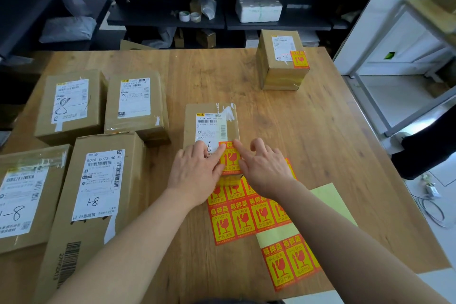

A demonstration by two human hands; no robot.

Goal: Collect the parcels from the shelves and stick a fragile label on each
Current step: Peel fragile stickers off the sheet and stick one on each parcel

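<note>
At the middle of the wooden table (308, 126), near its front edge, sits a small brown cardboard parcel (209, 118) with a white shipping slip on top. A red-and-yellow fragile label (231, 158) lies on the parcel's near right corner, partly over the slip. The left hand (195, 171) lies flat on the parcel with its fingers straight and close together, the index fingertip pressing the label's upper left edge. The right hand (265, 168) presses the label's upper right corner with a straight index finger, while its other fingers are loosely curled and hold nothing.

Just in front of the parcel, under both wrists, a sheet of matching fragile stickers (246, 214) lies flat on the table. A second strip of stickers (290, 263) on pale yellow-green backing paper (330, 201) rests nearer the table's front edge.

To the left, four more brown cardboard parcels with white slips are grouped close together: two at the back (71, 106) (137, 103) and two larger ones in front (98, 192) (22, 197). At the far right of the table, well apart, stands a taller brown box (278, 69) bearing a fragile label (299, 59) on its top.

Behind the table run dark shelves (167, 23) holding two tape rolls (190, 16) and a white wrapped pack (257, 8).
</note>
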